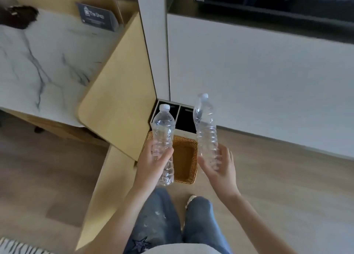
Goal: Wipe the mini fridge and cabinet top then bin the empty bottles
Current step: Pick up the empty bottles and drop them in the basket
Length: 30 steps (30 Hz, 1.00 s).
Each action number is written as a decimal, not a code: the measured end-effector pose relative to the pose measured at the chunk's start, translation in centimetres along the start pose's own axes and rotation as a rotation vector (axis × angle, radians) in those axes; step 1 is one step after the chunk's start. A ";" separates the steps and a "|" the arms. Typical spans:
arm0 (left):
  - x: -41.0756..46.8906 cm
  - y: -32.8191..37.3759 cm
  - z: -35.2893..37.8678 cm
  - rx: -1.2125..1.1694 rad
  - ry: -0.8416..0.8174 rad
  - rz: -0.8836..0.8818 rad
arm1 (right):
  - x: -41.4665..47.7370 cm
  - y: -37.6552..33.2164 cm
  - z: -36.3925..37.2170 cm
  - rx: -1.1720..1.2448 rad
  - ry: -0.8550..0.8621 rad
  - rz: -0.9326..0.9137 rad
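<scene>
My left hand (153,163) grips a clear, empty plastic bottle (163,131) with a white cap, held upright. In my right hand (220,167) is a second empty bottle (206,127), crumpled and also capped, tilted slightly left. Both bottles hover above the floor in front of a white two-compartment bin (179,111) with black liners, tucked in the corner by the white cabinet. A woven wicker basket (186,158) lies on the floor just below the bottles. The marble cabinet top (47,62) is at the left.
A pale wooden panel (118,85) slants from the marble top down to the floor beside the bin. A dark sign card (97,19) stands on the marble top. A white cabinet front (258,77) fills the right. My jeans-clad legs (172,225) are below.
</scene>
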State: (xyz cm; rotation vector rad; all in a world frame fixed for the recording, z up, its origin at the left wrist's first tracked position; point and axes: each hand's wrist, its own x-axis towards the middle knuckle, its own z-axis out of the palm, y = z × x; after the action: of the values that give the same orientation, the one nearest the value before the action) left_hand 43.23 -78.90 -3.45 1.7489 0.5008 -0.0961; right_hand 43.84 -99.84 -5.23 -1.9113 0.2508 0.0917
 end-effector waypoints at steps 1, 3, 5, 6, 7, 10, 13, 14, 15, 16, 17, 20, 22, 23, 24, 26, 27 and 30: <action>0.8 -0.5 0.2 0.007 0.003 -0.017 | 0.8 0.4 0.5 -0.006 -0.013 0.004; 2.8 -1.8 0.6 0.039 -0.009 -0.040 | 2.4 1.5 1.8 -0.012 -0.024 0.034; 5.3 -3.8 1.1 0.059 -0.013 -0.041 | 4.0 3.4 3.5 -0.034 -0.021 0.073; 6.7 -5.2 1.4 0.071 -0.021 -0.046 | 4.8 4.7 4.6 -0.046 -0.014 0.098; 8.2 -6.7 1.8 0.083 -0.032 -0.057 | 5.8 6.2 5.7 -0.060 -0.005 0.123; 12.6 -12.6 3.2 0.113 -0.092 -0.099 | 8.6 11.7 9.7 -0.098 0.031 0.177; 16.7 -20.4 4.7 0.133 -0.126 -0.155 | 11.0 19.0 14.3 -0.118 0.062 0.267; 18.3 -23.2 5.2 0.145 -0.128 -0.168 | 11.8 21.7 16.0 -0.115 0.080 0.289; 19.9 -26.2 5.6 0.154 -0.123 -0.183 | 12.7 24.5 17.7 -0.117 0.094 0.301; 21.4 -29.2 6.1 0.157 -0.113 -0.204 | 13.4 27.4 19.3 -0.122 0.098 0.309; 23.0 -32.3 6.6 0.160 -0.106 -0.226 | 14.2 30.3 20.9 -0.133 0.095 0.317; 27.3 -41.2 8.6 0.186 -0.133 -0.274 | 15.9 38.8 25.0 -0.210 0.080 0.325; 29.8 -46.6 10.3 0.210 -0.170 -0.276 | 17.1 44.2 27.4 -0.258 0.072 0.331; 31.0 -49.0 11.1 0.226 -0.182 -0.269 | 17.6 46.7 28.5 -0.276 0.067 0.327; 32.1 -51.2 12.0 0.244 -0.191 -0.264 | 18.1 49.1 29.4 -0.285 0.063 0.322; 34.1 -55.1 13.6 0.271 -0.218 -0.247 | 19.2 53.3 30.8 -0.276 0.065 0.315; 35.0 -56.9 14.4 0.272 -0.228 -0.243 | 19.8 55.3 31.3 -0.271 0.068 0.319; 37.1 -61.7 16.5 0.272 -0.208 -0.253 | 21.3 60.3 32.5 -0.280 0.072 0.345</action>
State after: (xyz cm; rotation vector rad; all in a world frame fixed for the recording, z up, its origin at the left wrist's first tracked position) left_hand 56.55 -74.73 -75.98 1.9046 0.5737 -0.5415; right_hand 53.32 -91.97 -75.87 -2.1333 0.6438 0.3016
